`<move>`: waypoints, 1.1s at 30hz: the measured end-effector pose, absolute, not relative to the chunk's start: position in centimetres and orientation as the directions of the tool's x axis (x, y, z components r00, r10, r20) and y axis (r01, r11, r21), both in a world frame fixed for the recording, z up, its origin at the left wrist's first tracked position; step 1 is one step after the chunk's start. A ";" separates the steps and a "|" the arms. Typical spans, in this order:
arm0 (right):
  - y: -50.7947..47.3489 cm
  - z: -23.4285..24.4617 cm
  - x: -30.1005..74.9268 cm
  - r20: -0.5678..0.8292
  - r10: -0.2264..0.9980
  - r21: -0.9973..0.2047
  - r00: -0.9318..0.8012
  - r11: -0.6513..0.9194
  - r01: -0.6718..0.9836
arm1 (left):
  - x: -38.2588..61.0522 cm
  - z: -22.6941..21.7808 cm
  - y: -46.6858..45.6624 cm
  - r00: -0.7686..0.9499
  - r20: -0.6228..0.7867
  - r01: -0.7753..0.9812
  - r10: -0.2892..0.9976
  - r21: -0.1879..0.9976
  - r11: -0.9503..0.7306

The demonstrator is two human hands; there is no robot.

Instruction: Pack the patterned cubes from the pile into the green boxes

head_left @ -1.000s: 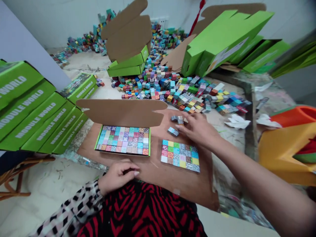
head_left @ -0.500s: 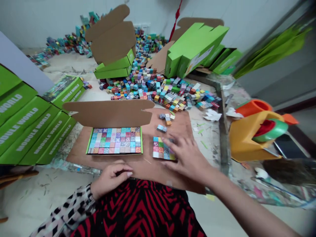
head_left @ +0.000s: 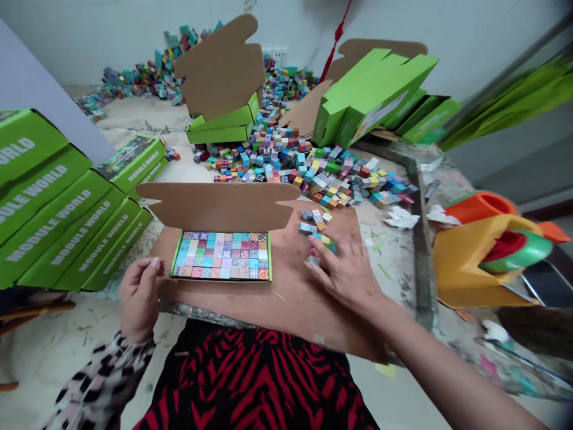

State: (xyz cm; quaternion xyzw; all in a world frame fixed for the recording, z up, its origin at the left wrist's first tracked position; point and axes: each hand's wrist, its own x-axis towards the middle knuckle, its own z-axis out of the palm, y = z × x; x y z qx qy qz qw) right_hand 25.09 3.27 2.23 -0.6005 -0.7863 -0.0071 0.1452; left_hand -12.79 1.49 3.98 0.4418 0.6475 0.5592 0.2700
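Observation:
An open green cardboard box [head_left: 270, 263] holds rows of small patterned cubes [head_left: 219, 254], its brown lid [head_left: 219, 206] standing up behind. Right of it, my right hand [head_left: 351, 272] lies over a flat group of coloured cubes [head_left: 313, 258]. Its fingers are spread and touch the cubes, partly hiding them. Just beyond the fingertips are several loose cubes [head_left: 308, 229]. My left hand [head_left: 139, 295] is raised left of the box's near corner, thumb and fingers pinched together. Whatever they may hold is too small to make out.
A brown board [head_left: 250, 307] lies under the box. Green boxes [head_left: 71, 227] are stacked at left. Behind spreads a big heap of cubes [head_left: 286, 149], with open boxes [head_left: 224, 116] and green packaging [head_left: 376, 95]. An orange-yellow tape dispenser [head_left: 465, 257] stands at right.
My left hand has moved left and up from the board's front edge, its fingers now pinched. My right hand and the cube group have shifted away from me, nearer the loose cubes. The view has shifted slightly.

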 end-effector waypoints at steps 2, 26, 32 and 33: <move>3.1 2.8 22.8 0.251 0.942 -0.364 -0.221 0.304 0.880 | -12.8 3.5 3.1 -0.443 0.095 0.168 0.892 0.985 -0.022; 8.4 3.1 19.6 -0.232 0.973 -0.750 0.009 -0.185 0.635 | -8.5 1.3 9.2 -0.175 -0.144 -0.114 0.974 0.986 0.125; 8.6 3.0 19.9 -0.222 0.975 -0.790 -0.029 -0.162 0.592 | -9.3 1.6 9.9 -0.189 -0.149 -0.089 0.971 0.987 0.134; 8.6 2.9 20.1 -0.228 0.973 -0.799 -0.040 -0.163 0.578 | -9.4 1.7 10.0 -0.205 -0.160 -0.099 0.966 0.985 0.142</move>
